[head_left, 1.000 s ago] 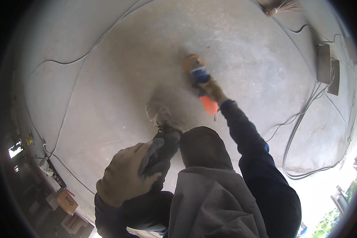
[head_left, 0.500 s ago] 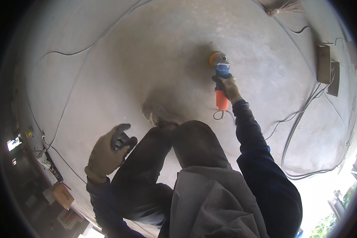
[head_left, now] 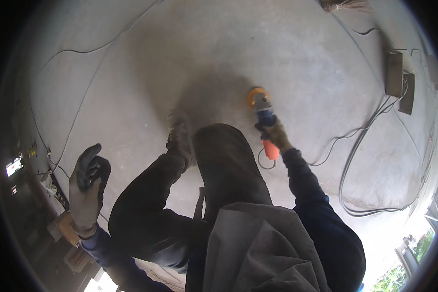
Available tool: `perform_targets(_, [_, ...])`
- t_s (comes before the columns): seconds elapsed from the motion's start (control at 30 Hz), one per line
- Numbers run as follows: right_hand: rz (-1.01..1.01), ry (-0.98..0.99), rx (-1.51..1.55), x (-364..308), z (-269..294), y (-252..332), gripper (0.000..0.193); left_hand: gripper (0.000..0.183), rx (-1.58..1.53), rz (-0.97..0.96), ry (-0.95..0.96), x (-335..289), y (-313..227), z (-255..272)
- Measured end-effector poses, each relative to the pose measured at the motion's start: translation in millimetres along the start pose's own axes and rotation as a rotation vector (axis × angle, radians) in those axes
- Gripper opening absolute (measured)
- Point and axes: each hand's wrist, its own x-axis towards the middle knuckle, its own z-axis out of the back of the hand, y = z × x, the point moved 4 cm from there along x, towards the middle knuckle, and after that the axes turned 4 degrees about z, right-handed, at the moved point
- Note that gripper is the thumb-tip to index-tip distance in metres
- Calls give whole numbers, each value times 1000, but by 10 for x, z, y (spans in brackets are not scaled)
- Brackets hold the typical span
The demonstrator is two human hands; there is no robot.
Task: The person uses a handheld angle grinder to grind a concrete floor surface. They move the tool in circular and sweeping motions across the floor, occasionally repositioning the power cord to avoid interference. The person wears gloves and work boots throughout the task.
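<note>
Angle grinder [head_left: 265, 115] grasped by gloved right hand [head_left: 274, 131], held near floor [head_left: 321, 87] right of knee [head_left: 225, 138]; long axis directed forward, slightly left, disc [head_left: 251, 95] foremost; any lettering indistinct. Left hand [head_left: 86, 187] released, half-curled.

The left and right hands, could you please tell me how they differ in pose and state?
The left hand is loosely curled and holds nothing visible; the right hand is closed around a power tool. The left hand is at picture left, the right hand right of centre. Both are gloved in tan and dark grey.
</note>
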Motion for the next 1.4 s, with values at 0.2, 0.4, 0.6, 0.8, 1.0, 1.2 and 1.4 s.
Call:
perform_targets(0.2, [6, -95, 216, 166, 564, 56, 43, 63, 169, -273, 165, -110, -549, -530])
perform_targets(0.4, [374, -121, -326, -410, -209, -864, 42, 46, 325, -456, 522, 511, -909, -1238])
perform_targets(0.6, [73, -30, -200, -906, -297, -609, 44, 41, 76, -253, 367, 2378, -373, -829])
perform_targets(0.8, [-140, -267, 360, -919, 617, -528, 46, 60, -19, 26, 177, 3423, 790, -596])
perform_targets(1.0, [-109, -193, 437, -1086, 177, -563, 43, 66, -93, 173, 193, 3858, 1434, -985])
perform_targets(1.2, [62, 162, -611, -1360, -790, -390, 57, 67, -29, 91, 247, 3881, 1192, -1350])
perform_targets(1.4, [-127, 53, -134, -1309, -206, -518, 53, 64, -139, 41, 255, 3930, 1438, -967])
